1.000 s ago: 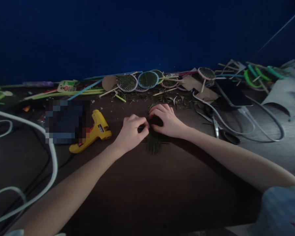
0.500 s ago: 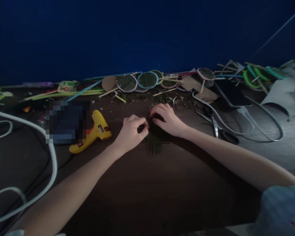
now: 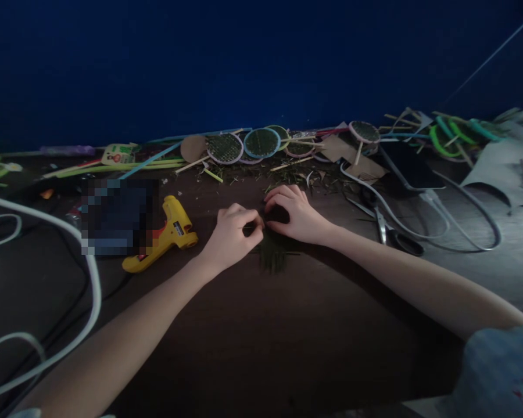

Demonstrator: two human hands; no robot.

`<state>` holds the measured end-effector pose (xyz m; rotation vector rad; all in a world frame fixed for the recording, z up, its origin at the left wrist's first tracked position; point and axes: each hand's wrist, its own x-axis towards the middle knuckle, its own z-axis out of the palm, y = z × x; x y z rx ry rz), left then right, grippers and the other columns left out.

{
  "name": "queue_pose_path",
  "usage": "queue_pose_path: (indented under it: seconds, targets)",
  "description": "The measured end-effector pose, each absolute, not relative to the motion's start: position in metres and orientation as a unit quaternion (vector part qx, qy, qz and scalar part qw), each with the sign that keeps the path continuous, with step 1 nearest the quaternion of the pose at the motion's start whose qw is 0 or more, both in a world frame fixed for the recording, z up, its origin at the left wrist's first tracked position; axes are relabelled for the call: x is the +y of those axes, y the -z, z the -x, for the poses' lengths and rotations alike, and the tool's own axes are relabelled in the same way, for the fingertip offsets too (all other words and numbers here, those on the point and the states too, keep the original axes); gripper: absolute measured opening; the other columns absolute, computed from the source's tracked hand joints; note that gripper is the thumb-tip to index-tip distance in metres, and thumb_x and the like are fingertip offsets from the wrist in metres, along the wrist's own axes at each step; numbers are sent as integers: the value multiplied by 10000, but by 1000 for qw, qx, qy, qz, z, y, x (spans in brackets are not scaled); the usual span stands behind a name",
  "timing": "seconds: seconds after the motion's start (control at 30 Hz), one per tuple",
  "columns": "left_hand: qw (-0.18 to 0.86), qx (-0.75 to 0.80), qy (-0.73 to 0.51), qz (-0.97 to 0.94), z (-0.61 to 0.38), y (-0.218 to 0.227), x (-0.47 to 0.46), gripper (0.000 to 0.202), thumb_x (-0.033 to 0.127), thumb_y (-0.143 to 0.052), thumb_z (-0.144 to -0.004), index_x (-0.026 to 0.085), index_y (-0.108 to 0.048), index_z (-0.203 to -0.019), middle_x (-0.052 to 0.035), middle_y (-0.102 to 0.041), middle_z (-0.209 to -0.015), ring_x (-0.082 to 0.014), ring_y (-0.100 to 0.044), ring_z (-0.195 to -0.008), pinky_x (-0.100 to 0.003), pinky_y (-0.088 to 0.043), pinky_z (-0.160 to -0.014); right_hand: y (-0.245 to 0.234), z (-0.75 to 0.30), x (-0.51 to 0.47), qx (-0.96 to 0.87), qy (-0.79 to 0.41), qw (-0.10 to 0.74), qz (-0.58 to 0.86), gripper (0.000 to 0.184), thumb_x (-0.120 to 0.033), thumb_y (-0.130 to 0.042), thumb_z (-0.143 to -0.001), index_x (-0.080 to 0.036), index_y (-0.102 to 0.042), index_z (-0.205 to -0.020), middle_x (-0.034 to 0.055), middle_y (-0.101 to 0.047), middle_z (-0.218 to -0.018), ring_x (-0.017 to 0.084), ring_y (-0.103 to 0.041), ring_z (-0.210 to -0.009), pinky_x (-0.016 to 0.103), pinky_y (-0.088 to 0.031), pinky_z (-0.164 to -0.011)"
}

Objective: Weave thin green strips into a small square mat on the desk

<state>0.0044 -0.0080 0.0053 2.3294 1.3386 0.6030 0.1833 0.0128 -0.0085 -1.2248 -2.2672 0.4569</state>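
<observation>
Fingers (image 3: pixel 255 223) of the left hand (image 3: pixel 233 235) are pinched on a dark green bundle (image 3: pixel 272 252); the right hand (image 3: pixel 294 213) is pressed over its top. The bundle is laid on a dark surface (image 3: pixel 261 337), before a blue wall (image 3: pixel 244 58).

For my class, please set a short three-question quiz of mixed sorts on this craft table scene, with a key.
1. True or false: the yellow plastic glue gun lies to the left of the left hand.
2. What do both hands press on? A) steel scissors B) dark green woven strip piece C) dark phone
3. Fill in: the right hand rests on the dark wooden ____.

Key: 1 true; 2 B; 3 table.
</observation>
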Motion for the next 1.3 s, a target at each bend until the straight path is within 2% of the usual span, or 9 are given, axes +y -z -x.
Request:
queue_pose_path:
  seconds: [0.57,0.7,0.83,0.93,1.3]
  targets:
    - [196,483,-212,-827,-4,-5,-7,82,207,-500,-761,209,-577,-732,11,-598,-795,-179,-521,-889,-365,-318,-848,4,-186,11,-835,-199,301,416,79,-232,-602,-722,-186,-538,-728,56,-555,-1040,213,-433,-997,387,-332,-864]
    - [194,483,-209,-828,-4,-5,-7,78,209,-503,-758,202,-570,-719,3,-573,-763,-179,-526,-863,-365,-327,-837,2,-187,8,-850,-190,318,374,70,-219,-598,-725,-187,-536,-713,50,-574,-983,205,-451,-973,381,-334,-849]
    - [193,483,-214,-827,-4,-5,-8,73,218,-504,-764,201,-569,-737,2,-558,-762,-178,-525,-852,-363,-327,-834,2,-188,6,-876,-180,313,320,43,-175,-576,-726,-189,-536,-722,30,-595,-844,180,-488,-906,350,-342,-820]
    - [195,485,-206,-827,-4,-6,-8,75,215,-498,-771,204,-571,-754,3,-548,-756,-181,-513,-865,-361,-319,-832,4,-188,5,-893,-162,311,281,43,-141,-543,-741,-184,-541,-738,28,-593,-786,159,-511,-851,322,-357,-782]
    - [191,461,-173,-849,-3,-7,-8,64,225,-473,-799,213,-535,-809,14,-604,-820,-197,-472,-918,-366,-285,-800,7,-188,3,-904,-62,345,244,57,-178,-529,-799,-165,-579,-775,50,-608,-779,155,-539,-824,305,-377,-726]
